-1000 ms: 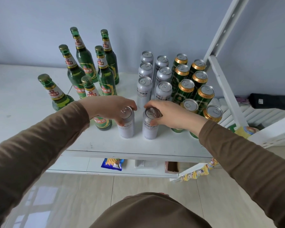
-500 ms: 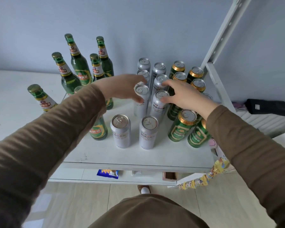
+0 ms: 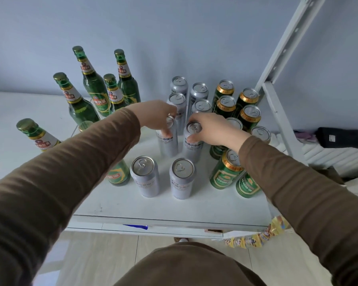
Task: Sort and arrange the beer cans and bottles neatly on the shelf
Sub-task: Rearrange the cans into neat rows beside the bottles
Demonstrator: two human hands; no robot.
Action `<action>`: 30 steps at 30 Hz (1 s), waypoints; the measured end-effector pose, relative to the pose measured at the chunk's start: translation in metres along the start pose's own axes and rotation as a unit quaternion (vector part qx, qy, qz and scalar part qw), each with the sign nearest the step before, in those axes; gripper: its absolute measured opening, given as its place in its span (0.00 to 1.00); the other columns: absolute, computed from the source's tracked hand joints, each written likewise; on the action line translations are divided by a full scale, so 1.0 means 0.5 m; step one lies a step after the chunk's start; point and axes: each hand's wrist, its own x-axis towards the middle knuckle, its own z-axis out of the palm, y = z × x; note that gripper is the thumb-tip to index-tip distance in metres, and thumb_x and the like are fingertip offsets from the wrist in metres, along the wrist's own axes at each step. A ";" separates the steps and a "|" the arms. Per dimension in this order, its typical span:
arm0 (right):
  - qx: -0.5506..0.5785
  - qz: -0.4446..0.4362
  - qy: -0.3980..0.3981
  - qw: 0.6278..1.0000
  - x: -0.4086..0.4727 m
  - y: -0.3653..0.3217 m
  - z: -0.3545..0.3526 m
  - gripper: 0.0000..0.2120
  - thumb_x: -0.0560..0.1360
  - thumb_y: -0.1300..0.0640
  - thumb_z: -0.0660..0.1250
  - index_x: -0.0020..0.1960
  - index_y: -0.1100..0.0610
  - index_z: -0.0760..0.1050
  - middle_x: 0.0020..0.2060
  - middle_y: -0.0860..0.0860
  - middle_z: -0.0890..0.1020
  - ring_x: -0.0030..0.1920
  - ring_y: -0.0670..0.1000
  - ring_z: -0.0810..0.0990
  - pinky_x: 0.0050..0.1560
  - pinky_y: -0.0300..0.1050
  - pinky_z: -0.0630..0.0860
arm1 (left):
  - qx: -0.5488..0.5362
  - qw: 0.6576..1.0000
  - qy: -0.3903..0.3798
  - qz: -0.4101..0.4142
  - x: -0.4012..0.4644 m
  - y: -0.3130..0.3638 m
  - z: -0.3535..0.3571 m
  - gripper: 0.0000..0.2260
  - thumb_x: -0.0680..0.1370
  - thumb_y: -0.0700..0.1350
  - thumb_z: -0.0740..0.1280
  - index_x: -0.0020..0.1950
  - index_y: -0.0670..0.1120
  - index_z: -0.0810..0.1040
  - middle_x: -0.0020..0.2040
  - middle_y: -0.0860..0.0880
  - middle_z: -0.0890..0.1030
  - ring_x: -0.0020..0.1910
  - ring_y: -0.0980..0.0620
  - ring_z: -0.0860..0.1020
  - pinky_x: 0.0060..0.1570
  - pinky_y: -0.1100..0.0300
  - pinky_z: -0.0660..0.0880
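We have a silver can under each hand: the left hand (image 3: 156, 116) curls its fingers over the top and side of the left can (image 3: 168, 141), and the right hand (image 3: 210, 129) pinches the rim of the right can (image 3: 192, 144). Both cans stand upright on the white shelf (image 3: 174, 209), just beside each other, in the middle of the silver column; two more silver cans (image 3: 163, 176) stand nearer us and four (image 3: 189, 98) behind, toward the wall. We judge the step to be drawing this pair into line with the front two, so the silver cans make two even files. To do it well we should keep each can upright and slide or lift it only a little, holding low enough on the body that it does not tip; a rim hold alone, as on the right, lets a tall can swing. We should watch the right forearm, which passes close over the green cans (image 3: 227, 170), some of them leaning in this view, and the left sleeve, which lies across a green bottle (image 3: 117, 176) by the front. The other bottles (image 3: 99, 89) stand in a group to the left, well apart from the cans, and need no touching now. We set both cans down with equal gaps, then let go one hand at a time.
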 end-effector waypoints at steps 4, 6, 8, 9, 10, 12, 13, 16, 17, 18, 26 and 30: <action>0.004 -0.025 -0.009 1.000 0.013 -0.026 -0.001 0.29 0.74 0.44 0.72 0.72 0.51 0.70 0.66 0.52 0.78 0.62 0.56 0.77 0.51 0.45 0.71 | 0.033 0.999 -0.025 -0.032 -0.015 -0.019 -0.004 0.29 0.73 0.52 0.76 0.71 0.49 0.70 0.63 0.46 0.77 0.51 0.47 0.69 0.47 0.57 0.65; 0.003 -0.029 -0.009 1.000 0.021 -0.034 -0.003 0.29 0.74 0.44 0.72 0.72 0.52 0.70 0.65 0.53 0.79 0.61 0.56 0.78 0.52 0.46 0.72 | 0.042 0.998 -0.036 -0.043 -0.018 -0.028 -0.005 0.29 0.72 0.52 0.77 0.70 0.49 0.71 0.61 0.46 0.77 0.51 0.47 0.70 0.46 0.56 0.66; 0.007 -0.030 -0.009 0.999 0.027 -0.039 -0.004 0.30 0.74 0.45 0.73 0.72 0.52 0.70 0.65 0.53 0.79 0.61 0.56 0.78 0.53 0.46 0.72 | 0.043 0.997 -0.045 -0.051 -0.018 -0.037 -0.005 0.28 0.72 0.52 0.77 0.68 0.49 0.71 0.56 0.47 0.75 0.51 0.46 0.72 0.44 0.55 0.67; 0.009 -0.031 -0.012 0.999 0.029 -0.040 -0.003 0.30 0.74 0.45 0.73 0.72 0.52 0.70 0.65 0.53 0.79 0.62 0.56 0.78 0.52 0.46 0.72 | 0.044 0.996 -0.050 -0.055 -0.016 -0.040 -0.003 0.28 0.72 0.52 0.77 0.68 0.49 0.70 0.54 0.48 0.74 0.50 0.45 0.72 0.43 0.55 0.68; 0.011 -0.031 -0.015 0.999 0.031 -0.040 -0.002 0.30 0.74 0.45 0.73 0.72 0.51 0.70 0.65 0.52 0.79 0.62 0.56 0.78 0.51 0.45 0.71 | 0.046 0.996 -0.054 -0.056 -0.015 -0.041 -0.002 0.28 0.72 0.52 0.77 0.68 0.49 0.70 0.53 0.49 0.73 0.50 0.45 0.72 0.43 0.55 0.68; 0.013 -0.033 -0.021 0.999 0.033 -0.043 -0.002 0.29 0.74 0.45 0.73 0.72 0.51 0.70 0.65 0.52 0.79 0.61 0.55 0.78 0.50 0.44 0.70 | 0.053 0.995 -0.062 -0.057 -0.010 -0.043 -0.001 0.29 0.71 0.52 0.78 0.68 0.49 0.70 0.52 0.49 0.73 0.49 0.45 0.72 0.43 0.55 0.68; 0.011 -0.036 -0.023 0.999 0.033 -0.044 -0.001 0.29 0.74 0.45 0.73 0.71 0.51 0.71 0.65 0.52 0.79 0.61 0.55 0.78 0.49 0.44 0.69 | 0.059 0.994 -0.067 -0.056 -0.009 -0.043 0.000 0.30 0.70 0.52 0.78 0.68 0.49 0.69 0.52 0.48 0.73 0.49 0.45 0.73 0.43 0.56 0.68; -0.004 -0.048 -0.030 0.998 0.035 -0.049 0.002 0.29 0.73 0.44 0.73 0.71 0.52 0.71 0.63 0.52 0.79 0.60 0.55 0.77 0.48 0.43 0.68 | 0.092 0.991 -0.083 -0.053 -0.009 -0.042 -0.004 0.33 0.69 0.54 0.79 0.70 0.50 0.68 0.55 0.47 0.76 0.50 0.44 0.75 0.41 0.56 0.69; -0.009 -0.050 -0.033 0.998 0.036 -0.049 0.001 0.30 0.73 0.44 0.73 0.71 0.52 0.70 0.63 0.53 0.79 0.60 0.56 0.77 0.48 0.44 0.68 | 0.102 0.989 -0.092 -0.052 -0.007 -0.043 -0.006 0.34 0.69 0.55 0.79 0.70 0.50 0.67 0.57 0.46 0.77 0.50 0.44 0.76 0.41 0.56 0.70; -0.009 -0.048 -0.043 0.998 0.038 -0.047 0.000 0.30 0.73 0.44 0.73 0.72 0.51 0.69 0.64 0.53 0.79 0.60 0.55 0.77 0.49 0.44 0.68 | 0.110 0.987 -0.104 -0.053 -0.005 -0.046 -0.010 0.34 0.69 0.55 0.79 0.70 0.51 0.67 0.58 0.46 0.77 0.51 0.43 0.77 0.41 0.56 0.71; 0.104 0.012 0.018 0.994 0.071 0.020 -0.126 0.30 0.74 0.47 0.74 0.73 0.51 0.70 0.68 0.51 0.76 0.65 0.53 0.76 0.61 0.48 0.73 | 0.070 0.996 -0.061 -0.017 0.042 -0.031 -0.119 0.37 0.72 0.57 0.76 0.77 0.52 0.65 0.72 0.47 0.72 0.68 0.43 0.73 0.67 0.50 0.66; 0.045 0.035 0.016 0.998 0.105 0.063 -0.131 0.32 0.75 0.47 0.72 0.75 0.54 0.68 0.72 0.53 0.73 0.69 0.55 0.73 0.63 0.47 0.70 | 0.051 0.998 -0.031 -0.005 0.113 -0.035 -0.138 0.43 0.72 0.57 0.76 0.80 0.50 0.58 0.76 0.44 0.68 0.71 0.42 0.69 0.68 0.51 0.64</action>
